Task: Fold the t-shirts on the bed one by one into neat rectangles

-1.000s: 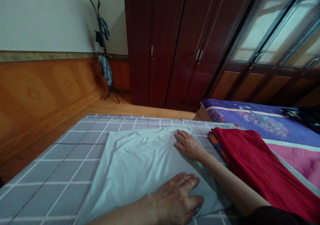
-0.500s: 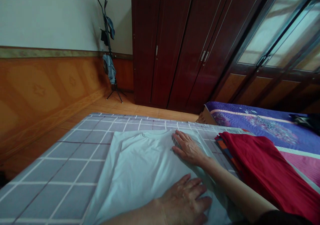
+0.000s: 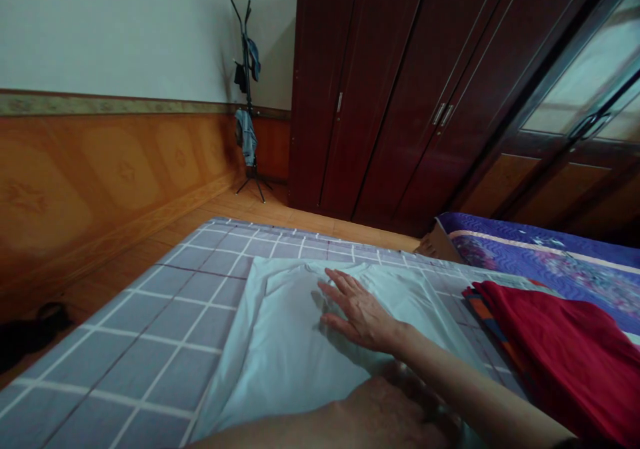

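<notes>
A pale, light-coloured T-shirt [image 3: 295, 342] lies spread on a grey checked bed cover, its neckline toward the far edge and some creases across it. My right hand [image 3: 357, 312] is over the upper middle of the shirt, palm down, fingers stretched and spread, casting a shadow on the cloth. Nearer to me, my left hand [image 3: 395, 409] rests low over the right part of the shirt, palm down and blurred. Its fingers, partly behind my right forearm, look spread. Neither hand grips the fabric.
Folded red cloth [image 3: 555, 342] lies at the right on the checked bed cover [image 3: 150, 329]. Beyond it is a bed with a purple floral cover [image 3: 500, 239]. A dark red wardrobe [image 3: 370, 102] and a coat stand [image 3: 247, 102] stand at the back. A black item [image 3: 35, 332] is at lower left.
My right hand has moved left across the shirt toward its middle. My left hand has shifted right, under my right forearm. The view has turned slightly left.
</notes>
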A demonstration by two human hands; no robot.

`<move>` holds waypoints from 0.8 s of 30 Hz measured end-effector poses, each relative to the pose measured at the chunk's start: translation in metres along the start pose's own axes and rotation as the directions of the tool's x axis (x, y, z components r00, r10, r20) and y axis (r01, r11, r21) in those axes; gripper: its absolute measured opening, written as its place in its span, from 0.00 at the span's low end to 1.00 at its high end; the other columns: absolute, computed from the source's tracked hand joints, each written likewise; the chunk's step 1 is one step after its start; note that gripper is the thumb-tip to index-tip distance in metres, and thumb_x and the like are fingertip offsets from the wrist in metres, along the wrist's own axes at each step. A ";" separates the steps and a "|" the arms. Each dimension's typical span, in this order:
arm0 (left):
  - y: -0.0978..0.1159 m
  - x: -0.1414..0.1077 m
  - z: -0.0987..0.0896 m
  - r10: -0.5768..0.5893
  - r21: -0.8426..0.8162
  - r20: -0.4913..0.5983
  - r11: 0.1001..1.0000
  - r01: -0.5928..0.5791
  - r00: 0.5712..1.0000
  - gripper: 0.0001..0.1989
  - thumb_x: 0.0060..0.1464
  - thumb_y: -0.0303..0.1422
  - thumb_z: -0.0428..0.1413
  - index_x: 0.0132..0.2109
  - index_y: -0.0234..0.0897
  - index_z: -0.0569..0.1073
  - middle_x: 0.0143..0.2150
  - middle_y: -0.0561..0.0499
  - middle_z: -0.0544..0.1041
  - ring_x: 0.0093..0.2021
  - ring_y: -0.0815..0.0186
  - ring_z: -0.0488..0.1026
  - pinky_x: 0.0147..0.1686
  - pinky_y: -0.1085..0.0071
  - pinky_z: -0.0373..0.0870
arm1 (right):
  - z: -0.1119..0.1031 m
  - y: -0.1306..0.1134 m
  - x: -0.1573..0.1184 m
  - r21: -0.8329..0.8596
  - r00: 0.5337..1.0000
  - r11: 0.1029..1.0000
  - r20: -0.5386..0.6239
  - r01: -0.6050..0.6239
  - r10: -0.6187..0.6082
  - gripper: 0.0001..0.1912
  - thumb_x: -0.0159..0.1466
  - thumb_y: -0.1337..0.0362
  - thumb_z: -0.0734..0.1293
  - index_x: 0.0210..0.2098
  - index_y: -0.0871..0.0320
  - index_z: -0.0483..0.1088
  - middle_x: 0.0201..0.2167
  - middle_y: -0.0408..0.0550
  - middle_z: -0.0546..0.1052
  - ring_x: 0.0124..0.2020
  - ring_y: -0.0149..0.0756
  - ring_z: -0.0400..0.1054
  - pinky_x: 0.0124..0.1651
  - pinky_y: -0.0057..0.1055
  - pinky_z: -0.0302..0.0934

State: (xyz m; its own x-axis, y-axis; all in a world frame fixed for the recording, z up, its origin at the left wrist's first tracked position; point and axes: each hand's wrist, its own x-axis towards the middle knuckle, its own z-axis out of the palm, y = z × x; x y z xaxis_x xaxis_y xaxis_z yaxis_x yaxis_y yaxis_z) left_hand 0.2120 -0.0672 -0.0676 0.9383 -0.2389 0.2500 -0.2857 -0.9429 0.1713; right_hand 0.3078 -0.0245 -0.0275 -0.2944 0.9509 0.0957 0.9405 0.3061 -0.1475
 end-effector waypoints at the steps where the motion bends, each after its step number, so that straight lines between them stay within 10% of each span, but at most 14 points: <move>1: -0.001 0.002 0.004 -0.011 -0.010 0.022 1.000 0.011 1.000 0.28 0.61 0.48 0.45 0.59 0.32 0.62 0.58 0.42 0.68 0.61 0.53 0.60 0.57 0.57 0.59 | 0.001 -0.010 0.000 0.039 0.998 0.997 0.013 0.059 -0.060 0.30 0.66 0.49 0.57 0.61 0.62 0.59 0.64 0.63 0.55 0.64 0.50 0.48 0.62 0.49 0.46; 11: -0.007 0.005 0.025 -0.039 -0.092 -0.049 0.995 0.034 0.998 0.23 0.61 0.34 0.47 0.60 0.30 0.62 0.64 0.44 0.62 0.66 0.56 0.51 0.59 0.61 0.60 | 0.025 -0.016 0.054 0.008 0.995 0.995 0.000 0.100 -0.100 0.29 0.67 0.52 0.56 0.61 0.63 0.58 0.63 0.61 0.57 0.64 0.49 0.48 0.63 0.50 0.41; 18: -0.006 0.006 0.023 -0.196 -0.198 0.110 0.956 0.214 0.974 0.11 0.61 0.34 0.50 0.47 0.50 0.74 0.55 0.56 0.72 0.51 0.64 0.71 0.41 0.71 0.72 | 0.023 -0.061 0.069 0.064 0.976 0.974 -0.030 0.218 -0.216 0.21 0.67 0.54 0.57 0.55 0.58 0.64 0.58 0.55 0.64 0.58 0.45 0.57 0.59 0.41 0.52; 24: -0.009 0.001 0.017 -0.210 -0.191 0.119 0.954 0.230 0.970 0.12 0.62 0.36 0.50 0.51 0.40 0.70 0.53 0.45 0.69 0.47 0.63 0.70 0.46 0.62 0.70 | 0.001 -0.047 0.115 0.041 0.998 0.999 0.049 -0.036 0.034 0.14 0.65 0.65 0.58 0.47 0.59 0.71 0.49 0.55 0.72 0.51 0.41 0.65 0.51 0.36 0.59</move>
State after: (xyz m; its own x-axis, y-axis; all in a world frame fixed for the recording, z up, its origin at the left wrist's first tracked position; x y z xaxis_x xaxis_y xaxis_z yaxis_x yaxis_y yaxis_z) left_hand 0.2189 -0.0631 -0.0849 0.9938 -0.0614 0.0927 -0.0939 -0.9103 0.4031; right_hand 0.2292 0.0706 -0.0102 -0.2699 0.9619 0.0426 0.9429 0.2730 -0.1906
